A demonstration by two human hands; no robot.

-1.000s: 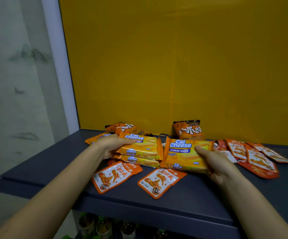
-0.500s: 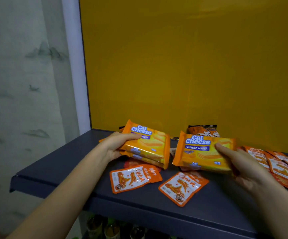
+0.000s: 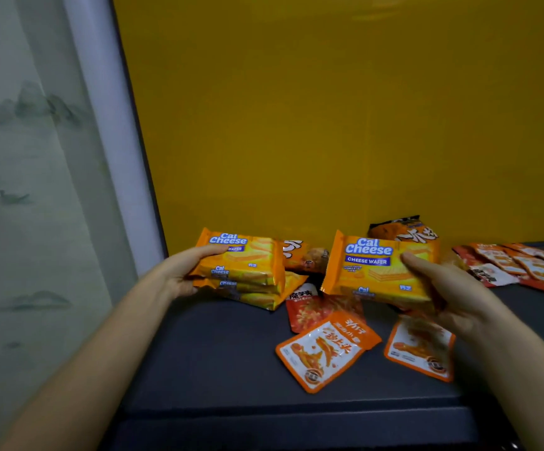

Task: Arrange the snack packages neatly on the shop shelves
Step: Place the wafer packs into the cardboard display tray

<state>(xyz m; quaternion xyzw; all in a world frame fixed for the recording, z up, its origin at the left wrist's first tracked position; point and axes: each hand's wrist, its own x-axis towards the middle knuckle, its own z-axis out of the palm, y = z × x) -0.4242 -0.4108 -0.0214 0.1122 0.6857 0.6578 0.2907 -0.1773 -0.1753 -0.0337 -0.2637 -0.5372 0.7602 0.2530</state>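
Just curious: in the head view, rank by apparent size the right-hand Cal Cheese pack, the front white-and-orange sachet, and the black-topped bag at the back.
1. Yellow Cal Cheese wafer pack
2. White-and-orange sachet
3. Black-topped orange bag, partly hidden and farther away, so unsure

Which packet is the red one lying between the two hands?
Start at the dark grey shelf under the yellow back panel. Between the stack of Cal Cheese wafer packs in the left hand and the right hand, find the red crinkly pouch: solid red, partly under an orange-bordered white sachet.
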